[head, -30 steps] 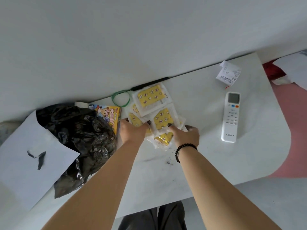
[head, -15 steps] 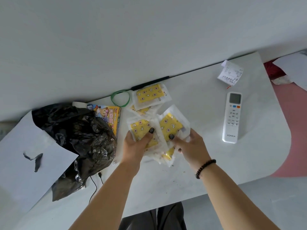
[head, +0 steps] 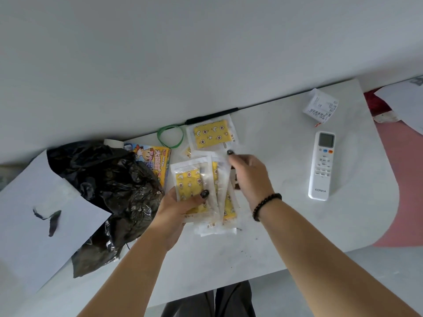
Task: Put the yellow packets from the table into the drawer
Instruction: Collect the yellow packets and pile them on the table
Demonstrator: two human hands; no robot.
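Left hand [head: 176, 207] grips packets [head: 194, 191] above white table [head: 274, 225] against grey wall [head: 183, 53].

one view only, from a camera on the person's head, wide-angle, looking forward and steeply down. it sits close above the white tabletop [head: 286, 225], whose far edge meets a pale wall across the upper half. both forearms enter from the bottom edge, and the person's dark trousers [head: 210, 303] show directly below the near edge.
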